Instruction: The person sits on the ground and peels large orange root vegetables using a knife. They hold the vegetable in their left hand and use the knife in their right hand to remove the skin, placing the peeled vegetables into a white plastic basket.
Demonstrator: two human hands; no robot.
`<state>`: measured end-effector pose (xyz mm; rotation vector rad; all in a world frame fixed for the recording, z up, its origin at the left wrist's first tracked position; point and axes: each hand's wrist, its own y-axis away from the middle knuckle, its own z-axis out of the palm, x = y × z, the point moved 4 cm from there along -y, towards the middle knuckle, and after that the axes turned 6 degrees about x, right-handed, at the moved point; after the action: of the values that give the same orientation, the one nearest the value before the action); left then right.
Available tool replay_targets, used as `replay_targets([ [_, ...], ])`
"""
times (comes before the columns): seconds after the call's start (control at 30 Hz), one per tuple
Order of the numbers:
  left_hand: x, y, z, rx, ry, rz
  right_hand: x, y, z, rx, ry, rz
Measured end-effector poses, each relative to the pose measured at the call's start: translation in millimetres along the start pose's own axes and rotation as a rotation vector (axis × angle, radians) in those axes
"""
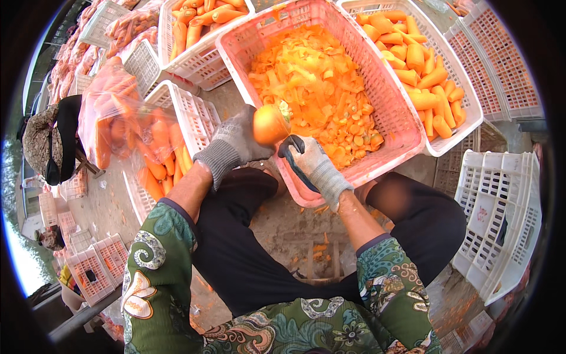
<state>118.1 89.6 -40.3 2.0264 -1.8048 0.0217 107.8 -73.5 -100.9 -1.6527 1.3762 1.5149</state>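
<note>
My left hand [236, 139], in a grey knit glove, grips a thick carrot [270, 125] whose pale green crown points right. Just below that crown, my right hand [316, 163], gloved in pale knit with a dark palm, is closed on a small hand tool [290, 136]. Only a thin edge of the tool shows, so its kind is unclear. Both hands are over the near left rim of a pink plastic crate [305, 200]. Orange carrot peelings [305, 75] fill much of the crate, with cut carrot ends [356, 132] heaped at its near right.
Right of the pink crate, a white crate [475, 119] holds peeled carrots [415, 66]. Whole carrots [205, 17] fill another crate at the upper left. A plastic bag of carrots [117, 115] leans over a crate at left. An upright white crate [495, 221] stands by my right knee.
</note>
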Motion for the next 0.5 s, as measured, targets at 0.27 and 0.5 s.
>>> replay_targets([
  [0.27, 3, 1, 2, 0.038, 0.017, 0.035, 4, -13, 7, -0.054, 0.081, 0.092],
  [0.5, 0, 1, 4, 0.043, 0.013, 0.055, -3, -28, 2, -0.119, 0.278, 0.291],
])
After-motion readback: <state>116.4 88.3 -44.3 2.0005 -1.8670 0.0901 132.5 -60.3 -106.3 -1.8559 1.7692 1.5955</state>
